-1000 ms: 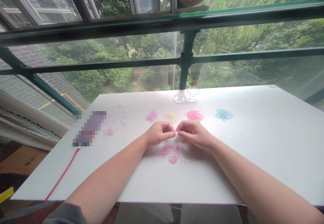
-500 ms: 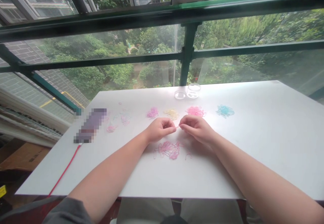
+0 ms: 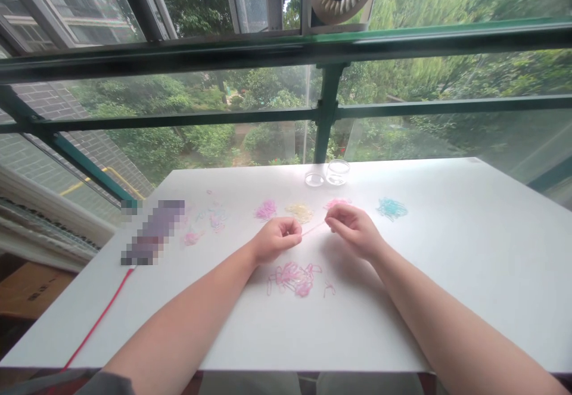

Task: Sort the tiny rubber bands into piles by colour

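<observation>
A thin pink rubber band (image 3: pixel 313 228) stretches between my two hands above the white table. My left hand (image 3: pixel 277 241) pinches one end, and my right hand (image 3: pixel 355 233) grips the other, slightly higher. In front of them lies a loose pile of pink rubber bands (image 3: pixel 294 279), with a small curved piece (image 3: pixel 329 289) just right of it. Beyond my hands are a purple pile (image 3: pixel 266 210), a yellow pile (image 3: pixel 300 212) and a teal pile (image 3: pixel 392 208). Another pink pile (image 3: pixel 337 203) is partly hidden behind my right hand.
Near the table's far edge stand a clear round container (image 3: pixel 338 173) and a clear lid (image 3: pixel 314 179). Scattered mixed bands (image 3: pixel 217 220) lie at left, beside a blurred-out dark object (image 3: pixel 156 231) with a red cable (image 3: pixel 99 316). Window rails (image 3: pixel 201 121) run behind the table (image 3: pixel 469 252).
My hands have drawn apart, and the band between them is longer. The whole scene sits slightly lower in view, as the camera has tilted up.
</observation>
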Demonstrator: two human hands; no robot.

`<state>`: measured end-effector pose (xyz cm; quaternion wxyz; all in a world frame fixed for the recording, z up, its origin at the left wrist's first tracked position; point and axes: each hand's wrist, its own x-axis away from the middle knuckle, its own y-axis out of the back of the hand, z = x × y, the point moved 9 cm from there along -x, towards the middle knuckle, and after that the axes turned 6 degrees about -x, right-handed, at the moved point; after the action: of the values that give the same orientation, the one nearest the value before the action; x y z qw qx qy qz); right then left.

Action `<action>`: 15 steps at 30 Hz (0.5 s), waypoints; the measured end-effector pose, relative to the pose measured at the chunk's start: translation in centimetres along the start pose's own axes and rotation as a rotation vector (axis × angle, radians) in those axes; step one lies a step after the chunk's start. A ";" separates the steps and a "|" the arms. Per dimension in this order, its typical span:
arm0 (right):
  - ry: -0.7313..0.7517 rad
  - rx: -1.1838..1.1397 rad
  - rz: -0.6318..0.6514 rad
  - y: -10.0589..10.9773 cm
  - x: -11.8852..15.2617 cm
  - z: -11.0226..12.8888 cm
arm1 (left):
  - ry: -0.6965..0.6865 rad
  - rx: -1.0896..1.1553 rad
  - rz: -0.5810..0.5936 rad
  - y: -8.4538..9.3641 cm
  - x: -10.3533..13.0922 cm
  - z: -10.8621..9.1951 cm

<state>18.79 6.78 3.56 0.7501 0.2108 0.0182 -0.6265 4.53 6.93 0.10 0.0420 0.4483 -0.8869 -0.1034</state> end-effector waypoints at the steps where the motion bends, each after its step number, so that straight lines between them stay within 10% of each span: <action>1: 0.001 0.007 -0.007 0.1 0.0 0.0 | -0.005 -0.005 -0.018 0.2 0.0 0.1; 7: 0.047 0.133 0.181 -3.0 0.8 0.8 | -0.006 -0.099 -0.006 0.0 0.0 0.6; 15: 0.018 0.171 -0.014 0.0 0.2 0.4 | -0.020 -0.105 -0.008 0.1 -0.1 0.5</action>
<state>18.72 6.40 3.87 0.7249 0.2797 -0.0272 -0.6289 4.45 7.17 -0.37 0.0560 0.4478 -0.8789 -0.1543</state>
